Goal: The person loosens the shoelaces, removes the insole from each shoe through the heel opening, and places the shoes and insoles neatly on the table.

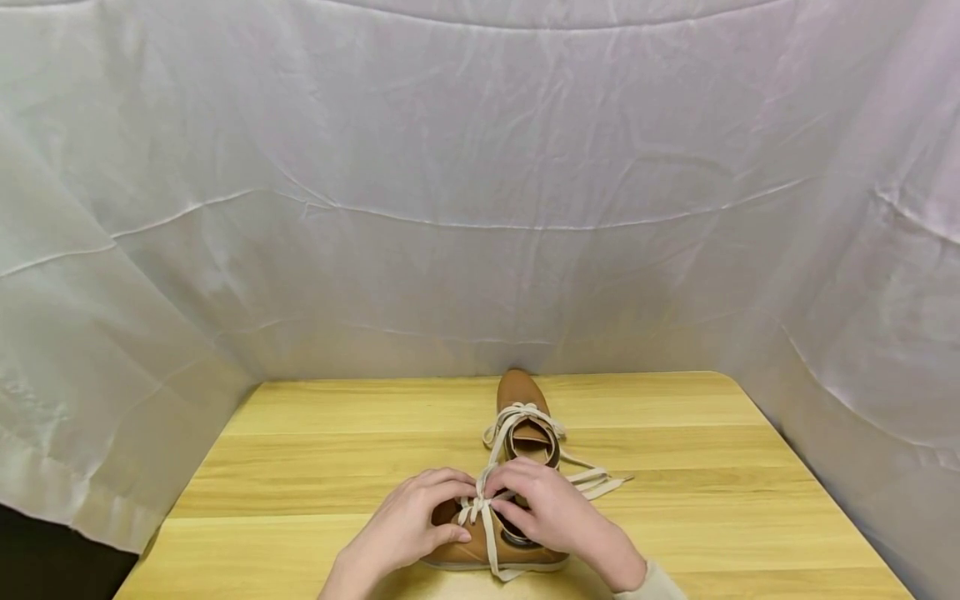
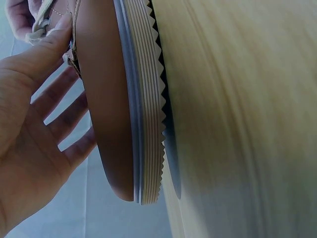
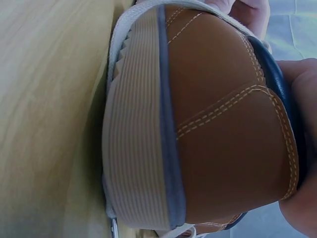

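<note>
Brown leather covers both shoes in the head view, two in number. The near shoe (image 1: 474, 550) stands sole-down on the wooden surface (image 1: 337, 467), set crosswise with its toe to the left, an orientation that probably brings its fastening within reach of both hands. The left hand (image 1: 408, 517) straddles its front part, thumb on the near side and fingers on the far side, presumably to steady it. The right hand (image 1: 551, 508), its wrist in one pale sleeve (image 1: 651, 583), pinches cream lace (image 1: 489, 533) beside one knot; the grip appears to keep that strand under control. The far shoe (image 1: 519, 390) stands just behind, toe pointing away towards grey cloth (image 1: 465, 283), its lacing looped over the front. One lace tip (image 1: 628, 478) shows to the right; which shoe it belongs to cannot be told.

Left wrist view: one shoe front with one ribbed, saw-edged sole (image 2: 146, 104). The thumb extends to the lacing edge and the other fingers, spread apart, pass behind the shoe, an arrangement suited to resisting sideways pull.

Right wrist view: the heel end, with one dark collar (image 3: 280, 82). One strand hangs over the side, evidently left slack. The right hand's fingertips cannot be seen here.
</note>
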Motion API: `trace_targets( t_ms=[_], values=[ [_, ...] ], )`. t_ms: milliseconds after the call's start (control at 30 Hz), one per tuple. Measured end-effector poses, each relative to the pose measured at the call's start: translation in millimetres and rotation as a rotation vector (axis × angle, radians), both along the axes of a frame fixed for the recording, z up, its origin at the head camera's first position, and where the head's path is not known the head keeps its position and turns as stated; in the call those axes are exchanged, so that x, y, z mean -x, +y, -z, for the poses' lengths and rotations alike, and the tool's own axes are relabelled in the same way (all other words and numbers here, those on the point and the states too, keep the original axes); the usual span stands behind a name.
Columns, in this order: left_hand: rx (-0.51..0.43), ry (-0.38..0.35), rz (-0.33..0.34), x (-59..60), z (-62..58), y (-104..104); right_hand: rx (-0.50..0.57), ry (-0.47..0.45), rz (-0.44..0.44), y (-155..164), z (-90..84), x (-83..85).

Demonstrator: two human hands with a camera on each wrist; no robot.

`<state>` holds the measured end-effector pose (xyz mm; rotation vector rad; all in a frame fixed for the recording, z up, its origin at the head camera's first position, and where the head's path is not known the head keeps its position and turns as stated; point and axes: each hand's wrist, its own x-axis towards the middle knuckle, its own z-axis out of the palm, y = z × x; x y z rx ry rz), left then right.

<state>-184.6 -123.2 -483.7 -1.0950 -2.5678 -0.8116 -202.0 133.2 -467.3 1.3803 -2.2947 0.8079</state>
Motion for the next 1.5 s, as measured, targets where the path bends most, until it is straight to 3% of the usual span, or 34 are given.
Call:
trace_targets(
  t_ms=[200,400,800,1133,1300,1500],
  values=[
    [0.000,-0.019,0.001,-0.2,-0.8,0.0,0.011,0.022,0.026,-1.5,3.2,0.2],
    [0.011,-0.045,-0.007,-0.5,-1.8,0.1,0.052,-0.033,0.058,-2.3,3.8,-0.9],
    [0.007,-0.046,-0.003,-0.7,-3.8,0.6,0.044,0.037,0.013,-1.7,4.8,2.2],
    [0.015,-0.041,-0.005,-2.0,-4.7,0.6,0.084,-0.008,-0.008,-2.4,4.1,1.5],
    [0.014,-0.034,-0.003,-2.1,-4.5,0.6,0.082,0.036,-0.020,-2.2,3.9,1.9],
    [0.014,-0.037,-0.003,-1.8,-4.2,0.8,0.008,0.118,0.020,-2.5,1.6,-0.9]
  ],
)
